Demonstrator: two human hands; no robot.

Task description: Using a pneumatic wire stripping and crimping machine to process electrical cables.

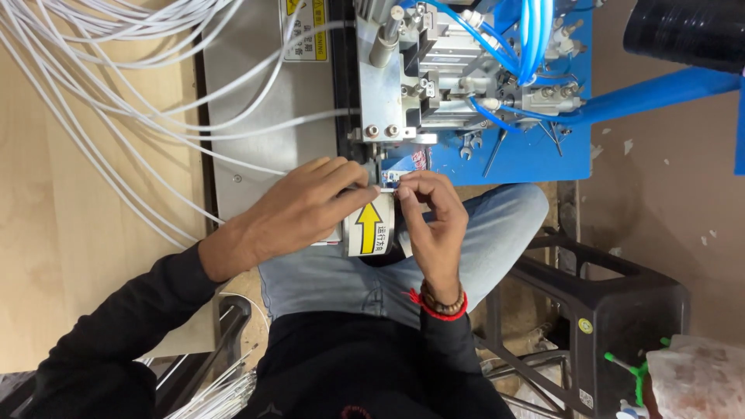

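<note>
Head view, looking down over lap and machine front.

Left hand [306, 208] laid across front of grey machine housing [256, 109], fingers curled and pressed together toward small white connector part [390, 178] at mouth of the fixture; thumb and forefinger apparently pinching the wire end just behind it, contact point partly hidden by knuckles. Right hand [431, 221] brought up from below, fingertips closed in a fine pinch on same small part, touching or nearly touching left fingertips. Red thread and bead bracelet [442, 304] at right wrist.

Connector part located just beneath metal clamp block [388, 101] of the blue pneumatic assembly [535, 93], directly above cylinder with yellow arrow label [371, 229]. Blue air hoses [528, 39] looped over the assembly.

Bundle of thin white cables [116, 93] fanned across pale wooden counter [46, 217] at left, one strand running in toward the hands. More cut white wires [225, 392] near left knee. Black plastic stool [613, 310] at right.

Handling judgement: part tiny and very light, likely rigid plastic, easy to drop or skew; cable thin, limp, springy along its length, probably slick-jacketed. Best held close behind the tip, between fingertip pads, so the end stays straight; a hold farther back would likely let it bend.
</note>
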